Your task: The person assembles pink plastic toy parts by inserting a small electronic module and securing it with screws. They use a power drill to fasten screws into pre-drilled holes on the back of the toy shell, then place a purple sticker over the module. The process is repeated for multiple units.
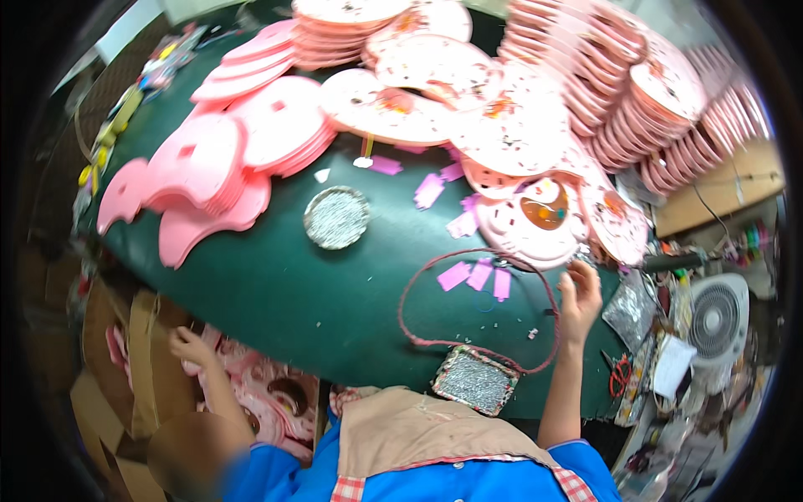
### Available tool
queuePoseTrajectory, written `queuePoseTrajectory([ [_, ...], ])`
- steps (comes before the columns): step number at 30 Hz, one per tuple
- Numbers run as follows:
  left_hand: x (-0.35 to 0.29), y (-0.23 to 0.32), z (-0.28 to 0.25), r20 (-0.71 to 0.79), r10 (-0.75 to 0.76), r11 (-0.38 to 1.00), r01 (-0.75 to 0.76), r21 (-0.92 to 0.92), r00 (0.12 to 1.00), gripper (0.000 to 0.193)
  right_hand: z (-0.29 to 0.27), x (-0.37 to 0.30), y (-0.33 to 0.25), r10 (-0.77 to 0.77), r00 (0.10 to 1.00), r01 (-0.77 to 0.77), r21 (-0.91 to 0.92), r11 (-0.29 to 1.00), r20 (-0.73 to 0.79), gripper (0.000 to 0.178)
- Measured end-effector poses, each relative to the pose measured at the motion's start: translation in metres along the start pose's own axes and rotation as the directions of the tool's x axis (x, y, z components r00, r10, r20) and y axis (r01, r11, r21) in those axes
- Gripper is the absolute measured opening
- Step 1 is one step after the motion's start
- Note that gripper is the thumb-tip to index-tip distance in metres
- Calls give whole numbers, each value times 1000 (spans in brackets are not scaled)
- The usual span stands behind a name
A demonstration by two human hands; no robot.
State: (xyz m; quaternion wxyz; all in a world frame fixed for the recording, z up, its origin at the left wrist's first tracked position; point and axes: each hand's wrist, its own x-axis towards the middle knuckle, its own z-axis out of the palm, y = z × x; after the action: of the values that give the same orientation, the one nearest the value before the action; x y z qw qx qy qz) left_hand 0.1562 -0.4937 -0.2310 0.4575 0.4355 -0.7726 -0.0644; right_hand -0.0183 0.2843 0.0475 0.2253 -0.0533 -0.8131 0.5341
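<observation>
My left hand is over an open cardboard box low on the left. Its fingers are stretched out and seem to hold nothing. In the box beside it lie several decorated pink panels. On the green table's right side, my right hand has its fingers curled together; whatever they hold, if anything, is too small to make out. It is just beside a rounded pink panel with a brown oval on it. Close to its left lie a braided reddish cord loop and purple tags.
Plain pink panels are stacked at the back left, decorated ones at the back and right. A round dish and a rectangular tray hold small silvery bits. Red-handled pliers and a white fan are at right.
</observation>
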Motion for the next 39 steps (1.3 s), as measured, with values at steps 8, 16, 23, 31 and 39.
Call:
queuePoseTrajectory([
  [8,22,402,-43,141,494,620,-235,-748,858,31,61,139,61,-363,931,345,-407,845,36,43],
  [16,-56,545,-60,163,881,261,-169,-950,444,35,57,236,79,-592,754,656,-354,666,285,10],
  [23,62,435,32,235,694,713,-604,-356,681,79,-28,91,8,-589,793,606,-101,789,152,12],
  [31,159,327,168,830,-404,380,896,-230,384,69,-99,-10,86,131,990,-130,-12,991,58,52],
  [39,172,293,175,946,-166,-101,950,-297,278,50,-120,-47,47,421,825,-432,-61,900,378,42],
])
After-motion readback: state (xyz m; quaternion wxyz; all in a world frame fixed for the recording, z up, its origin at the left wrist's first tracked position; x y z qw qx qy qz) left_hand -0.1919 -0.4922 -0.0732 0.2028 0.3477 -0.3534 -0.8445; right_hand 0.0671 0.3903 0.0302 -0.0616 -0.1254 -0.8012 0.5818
